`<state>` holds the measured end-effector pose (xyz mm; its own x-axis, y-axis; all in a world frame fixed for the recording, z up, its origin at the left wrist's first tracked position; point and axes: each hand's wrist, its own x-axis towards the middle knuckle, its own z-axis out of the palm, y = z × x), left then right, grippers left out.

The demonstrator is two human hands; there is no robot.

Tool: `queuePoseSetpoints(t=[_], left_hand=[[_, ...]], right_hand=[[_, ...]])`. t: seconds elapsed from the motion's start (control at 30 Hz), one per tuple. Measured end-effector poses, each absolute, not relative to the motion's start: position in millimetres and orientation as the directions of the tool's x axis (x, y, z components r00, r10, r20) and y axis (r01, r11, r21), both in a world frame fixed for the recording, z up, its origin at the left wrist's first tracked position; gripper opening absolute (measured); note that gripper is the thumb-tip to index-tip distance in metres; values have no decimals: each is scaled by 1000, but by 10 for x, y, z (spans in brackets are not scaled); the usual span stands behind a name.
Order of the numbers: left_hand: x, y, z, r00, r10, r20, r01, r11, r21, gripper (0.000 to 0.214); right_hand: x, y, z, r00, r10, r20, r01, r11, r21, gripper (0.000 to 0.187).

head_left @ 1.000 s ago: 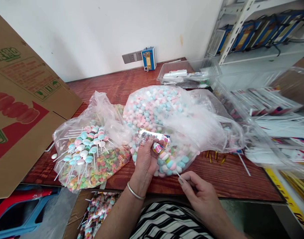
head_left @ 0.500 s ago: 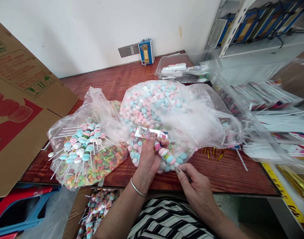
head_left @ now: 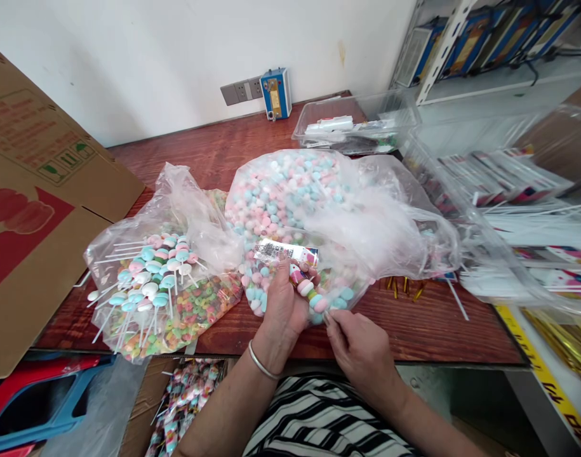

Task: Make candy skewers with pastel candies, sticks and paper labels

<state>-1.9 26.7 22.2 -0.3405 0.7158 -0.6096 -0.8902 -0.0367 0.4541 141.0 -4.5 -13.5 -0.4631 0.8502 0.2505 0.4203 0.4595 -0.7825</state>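
My left hand is closed around a candy skewer of pink, white, green and blue pieces, and around a printed plastic wrapper. The wrapper's white, barcoded end sticks out above my thumb; its printed part lies against the candy. My right hand pinches at the lower end of the skewer, its other fingers curled in. Its fingertips hide what they grip there. Right behind both hands lies a big clear bag of pastel candies.
Candy skewers are piled on a bag of ring gummies at left, near a cardboard box. Clear bins hold sticks and wrappers at right. Gold ties lie on the wooden table. Wrapped skewers fill a box below.
My right hand has shifted left and its fingers have curled in more at the skewer's lower end. The wrapper's white end now lies flatter, showing its barcode. The view has shifted slightly.
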Motion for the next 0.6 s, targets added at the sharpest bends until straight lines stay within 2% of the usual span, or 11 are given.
queuePoseSetpoints(t=[0.03,0.1,0.13,0.17,0.23,0.3,0.33,0.4,0.47,0.53,0.6], left_hand=[[-9,268,220,-349,704,-618,-886,-35,462,27],[15,265,212,-358,691,-627,-881,-27,473,28],[27,261,206,-359,687,-632,-879,-22,476,29],[39,255,199,-350,691,-633,-882,-16,471,31],[49,235,178,-303,731,-612,-898,-5,439,31],[31,209,141,-221,800,-558,-920,20,393,28],[10,196,116,-169,833,-527,-928,46,369,26],[-53,178,58,-95,871,-483,-930,96,356,21],[-119,175,4,-111,881,-460,-918,86,387,20],[-155,187,-26,-181,876,-448,-907,28,420,29],[-135,201,-28,-202,870,-451,-916,-5,400,31]], right_hand=[[1421,-44,-170,-509,779,366,463,606,-647,21],[1433,-43,-224,-588,649,483,470,759,-450,18],[1434,-42,-237,-599,628,497,467,778,-420,16],[1432,-39,-239,-587,643,492,466,765,-444,15],[1425,-27,-214,-512,763,394,448,629,-635,15],[1423,-4,-177,-425,888,178,349,342,-872,17],[1426,9,-167,-400,915,56,267,175,-948,19],[1434,30,-181,-396,909,-132,94,-104,-990,24],[1438,34,-232,-426,877,-222,-38,-262,-964,29],[1432,20,-283,-448,857,-257,-97,-332,-938,30],[1418,-3,-300,-435,872,-226,-63,-280,-958,29]])
